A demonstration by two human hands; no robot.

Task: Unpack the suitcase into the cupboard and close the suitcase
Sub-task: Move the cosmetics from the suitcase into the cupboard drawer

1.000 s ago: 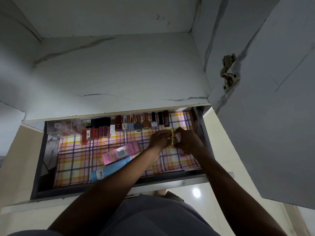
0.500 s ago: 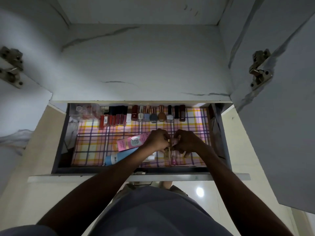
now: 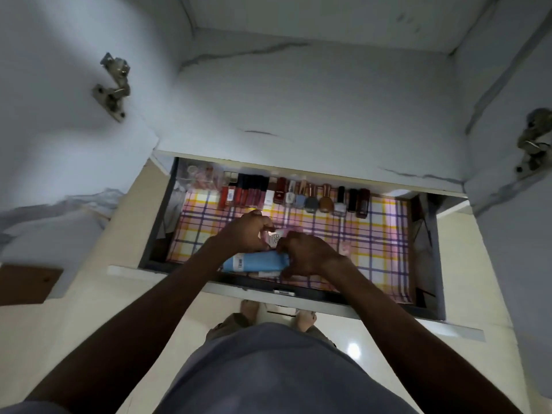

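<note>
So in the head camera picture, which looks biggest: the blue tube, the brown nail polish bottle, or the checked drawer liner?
Largest to smallest as they look:
1. Checked drawer liner
2. Blue tube, partly covered by the hands
3. Brown nail polish bottle
The bottle sits further back, so it may look a little smaller than it is.

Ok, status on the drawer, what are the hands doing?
Left hand and right hand both curled over the pink box. Blue tube lies under them. Drawer open, nail polish row at back.
</note>
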